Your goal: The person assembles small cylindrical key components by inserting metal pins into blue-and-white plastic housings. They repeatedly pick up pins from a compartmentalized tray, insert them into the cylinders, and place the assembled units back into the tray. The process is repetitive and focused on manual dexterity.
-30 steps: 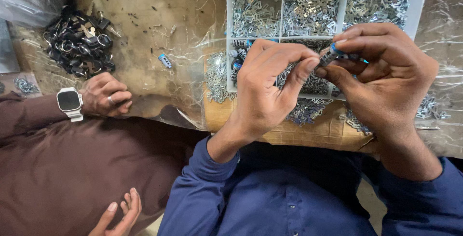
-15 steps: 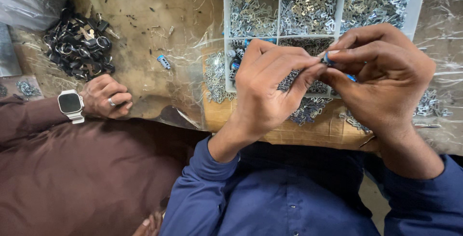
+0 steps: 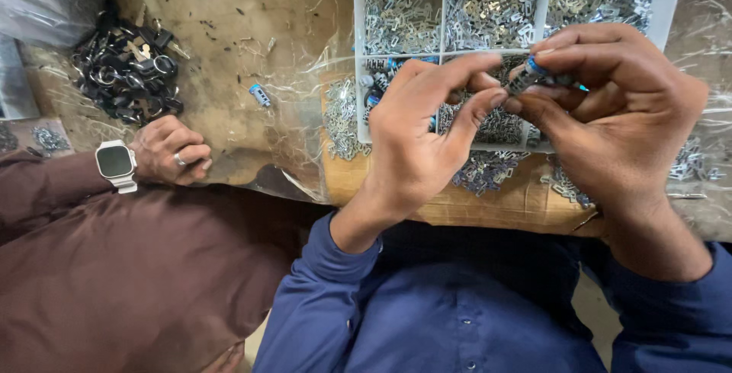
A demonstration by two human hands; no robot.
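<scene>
A small blue-and-silver part (image 3: 531,74) is pinched between thumb and fingers of the right hand (image 3: 618,121), fingers closed tight on it. The left hand (image 3: 427,133) is held just beside it, its fingertips (image 3: 492,100) touching the lower end of the part; thumb and forefinger are brought together, but whether anything separate is gripped there cannot be told. Both hands are raised over the near edge of a white compartmented tray (image 3: 671,0), which is filled with small silver metal clips (image 3: 488,0); blue-tipped pieces (image 3: 381,83) are seen in its near-left compartment. The tray is set at the desk's far right, on clear plastic sheeting (image 3: 305,91) spread across the brown desk (image 3: 229,22). Loose silver clips (image 3: 339,118) are scattered just left of the tray and under its near edge, on a piece of cardboard (image 3: 488,205) at the near edge of the desk. One stray blue part (image 3: 260,96) is left alone mid-desk, well apart from the hands. A pile of black pieces with metal rings (image 3: 126,68) is heaped at the far-left side. A co-worker's hand (image 3: 169,152), ring on one finger and wristwatch (image 3: 116,164) on the wrist, is rested in a loose fist on the near-left edge, just below that pile; a brown sleeve (image 3: 46,186) is worn. Blue sleeves (image 3: 320,304) are worn by the person.
</scene>
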